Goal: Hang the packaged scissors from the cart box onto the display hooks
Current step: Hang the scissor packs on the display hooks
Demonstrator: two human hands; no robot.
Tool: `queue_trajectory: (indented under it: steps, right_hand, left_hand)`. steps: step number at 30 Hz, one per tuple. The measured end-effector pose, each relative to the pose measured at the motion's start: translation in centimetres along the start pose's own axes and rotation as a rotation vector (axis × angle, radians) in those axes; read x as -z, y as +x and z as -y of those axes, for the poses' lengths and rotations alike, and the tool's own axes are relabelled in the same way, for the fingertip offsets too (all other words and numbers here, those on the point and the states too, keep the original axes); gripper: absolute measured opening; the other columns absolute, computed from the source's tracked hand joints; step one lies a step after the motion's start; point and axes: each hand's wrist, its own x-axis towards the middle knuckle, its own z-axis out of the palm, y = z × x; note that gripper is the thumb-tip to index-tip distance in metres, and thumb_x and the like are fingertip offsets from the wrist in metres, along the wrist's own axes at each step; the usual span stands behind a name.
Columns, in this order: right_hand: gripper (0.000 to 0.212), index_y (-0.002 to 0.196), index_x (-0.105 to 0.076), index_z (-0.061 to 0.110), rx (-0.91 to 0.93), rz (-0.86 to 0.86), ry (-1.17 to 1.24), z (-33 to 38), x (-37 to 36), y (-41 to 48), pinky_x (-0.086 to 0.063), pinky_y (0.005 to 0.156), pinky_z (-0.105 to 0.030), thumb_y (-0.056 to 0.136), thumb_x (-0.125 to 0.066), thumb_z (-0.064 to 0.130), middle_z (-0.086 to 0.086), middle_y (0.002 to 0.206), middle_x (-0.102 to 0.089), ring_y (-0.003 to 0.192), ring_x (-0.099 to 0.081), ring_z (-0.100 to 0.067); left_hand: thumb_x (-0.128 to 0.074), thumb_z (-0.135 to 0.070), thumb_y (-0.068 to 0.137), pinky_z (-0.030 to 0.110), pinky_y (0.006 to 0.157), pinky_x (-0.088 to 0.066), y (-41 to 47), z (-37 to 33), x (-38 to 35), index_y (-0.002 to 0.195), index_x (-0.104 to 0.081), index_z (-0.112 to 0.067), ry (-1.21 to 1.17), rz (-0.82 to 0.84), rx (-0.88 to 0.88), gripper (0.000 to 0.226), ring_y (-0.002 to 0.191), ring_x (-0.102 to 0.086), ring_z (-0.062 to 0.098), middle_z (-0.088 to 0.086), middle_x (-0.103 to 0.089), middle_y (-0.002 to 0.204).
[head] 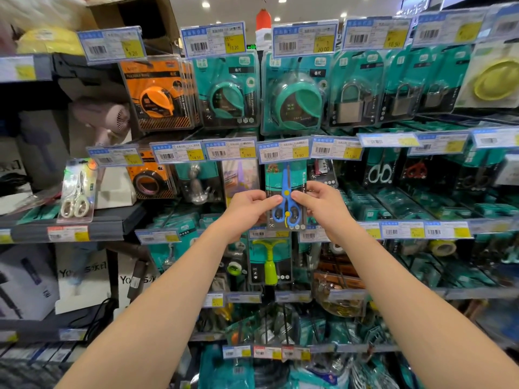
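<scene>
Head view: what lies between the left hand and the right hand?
The blue-handled scissors in a teal-and-black card pack lie there, in the head view; the left hand and the right hand each pinch one side.

Head-worn camera faces forward, close to the display rack point(365, 197).

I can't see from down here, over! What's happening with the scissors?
Left hand and right hand both pinching the blue scissors pack by its sides. Pack upright, top tucked behind a price tag. Cannot tell if hung yet.
</scene>
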Motion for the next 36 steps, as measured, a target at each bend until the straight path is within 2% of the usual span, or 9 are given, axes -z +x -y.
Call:
queue_trajectory:
  steps: [5, 11, 16, 18, 21, 24, 27, 31, 36]
  right_hand:
    - [0.016, 0.083, -0.062, 0.019, -0.01, 0.012, 0.048, -0.3, 0.1, -0.2, -0.044, 0.052, -0.01, 0.096, -0.068, 0.012, 0.011, 0.064, -0.069, 0.058, -0.065, 0.001]
    - [0.014, 0.084, -0.063, 0.014, -0.025, 0.05, 0.057, -0.3, 0.4, -0.1, -0.049, 0.055, -0.018, 0.097, -0.068, 0.013, 0.007, 0.064, -0.071, 0.062, -0.069, -0.007]
    - [0.025, 0.075, -0.056, 0.018, -0.032, 0.089, 0.026, -0.2, 0.5, 0.0, -0.048, 0.054, -0.019, 0.097, -0.068, 0.014, 0.012, 0.057, -0.065, 0.061, -0.067, -0.005]
    - [0.023, 0.076, -0.06, 0.02, -0.021, 0.076, 0.001, 0.3, 0.4, 0.3, -0.052, 0.061, -0.026, 0.097, -0.069, 0.021, 0.009, 0.065, -0.07, 0.067, -0.069, -0.008]
    - [0.03, 0.085, -0.067, 0.015, 0.022, 0.001, -0.014, 1.4, -0.4, 1.4, -0.052, 0.075, -0.052, 0.094, -0.067, 0.044, -0.019, 0.09, -0.07, 0.08, -0.064, -0.03]
    - [0.018, 0.093, -0.07, 0.024, 0.054, -0.102, 0.007, 2.4, -1.4, 2.7, -0.05, 0.077, -0.047, 0.096, -0.065, 0.041, -0.027, 0.109, -0.068, 0.092, -0.059, -0.045]
    - [0.018, 0.105, -0.073, 0.018, 0.06, -0.153, 0.058, 2.8, -2.2, 3.7, -0.04, 0.058, -0.031, 0.099, -0.063, 0.032, -0.004, 0.075, -0.063, 0.053, -0.049, -0.012]
    - [0.015, 0.104, -0.071, 0.012, 0.034, -0.206, 0.131, 2.1, -3.0, 4.5, -0.037, 0.051, -0.01, 0.099, -0.062, 0.024, 0.012, 0.069, -0.058, 0.049, -0.048, 0.006]
    - [0.016, 0.081, -0.067, 0.022, -0.019, -0.251, 0.228, 2.1, -3.6, 4.9, -0.04, 0.059, -0.025, 0.096, -0.064, 0.017, 0.012, 0.064, -0.061, 0.061, -0.048, -0.011]
  left_hand:
    - [-0.077, -0.056, 0.086, 0.036, 0.073, -0.048, 0.1, 0.3, -0.2, 0.095, -0.057, 0.008, -0.005, 0.006, 0.008, 0.068, 0.076, -0.054, 0.02, 0.009, -0.059, 0.084]
    - [-0.076, -0.051, 0.09, 0.031, 0.072, -0.054, -0.1, -0.1, -0.5, 0.087, -0.062, -0.009, 0.011, 0.005, 0.018, 0.045, 0.075, -0.061, 0.017, 0.008, -0.066, 0.085]
    - [-0.077, -0.059, 0.084, 0.035, 0.07, -0.042, -0.4, 0.0, -0.2, 0.08, -0.059, -0.01, 0.036, -0.004, 0.006, 0.052, 0.072, -0.049, 0.02, 0.01, -0.055, 0.078]
    - [-0.075, -0.052, 0.09, 0.034, 0.068, -0.037, -0.6, 0.1, -0.2, 0.083, -0.056, 0.0, 0.037, -0.044, 0.003, 0.056, 0.069, -0.042, 0.021, 0.009, -0.048, 0.077]
    - [-0.075, -0.05, 0.091, 0.034, 0.069, -0.036, -0.6, 0.0, -0.3, 0.081, -0.054, 0.0, 0.033, -0.089, -0.014, 0.055, 0.069, -0.037, 0.021, 0.008, -0.044, 0.076]
    - [-0.075, -0.047, 0.092, 0.034, 0.066, -0.035, -0.5, -0.3, -0.5, 0.076, -0.053, -0.012, 0.041, -0.115, -0.022, 0.045, 0.067, -0.037, 0.021, 0.009, -0.042, 0.072]
    - [-0.076, -0.045, 0.092, 0.032, 0.061, -0.031, -0.5, -0.3, -0.7, 0.075, -0.051, -0.012, 0.044, -0.126, -0.035, 0.044, 0.059, -0.032, 0.018, 0.004, -0.038, 0.061]
    - [-0.075, -0.043, 0.093, 0.03, 0.054, -0.026, -0.4, -0.2, -0.4, 0.074, -0.048, -0.011, 0.08, -0.132, -0.048, 0.046, 0.052, -0.025, 0.017, 0.0, -0.034, 0.057]
    - [-0.075, -0.042, 0.094, 0.027, 0.051, -0.028, -0.4, -0.3, -0.4, 0.074, -0.051, -0.006, 0.106, -0.139, -0.055, 0.047, 0.051, -0.026, 0.015, 0.0, -0.036, 0.055]
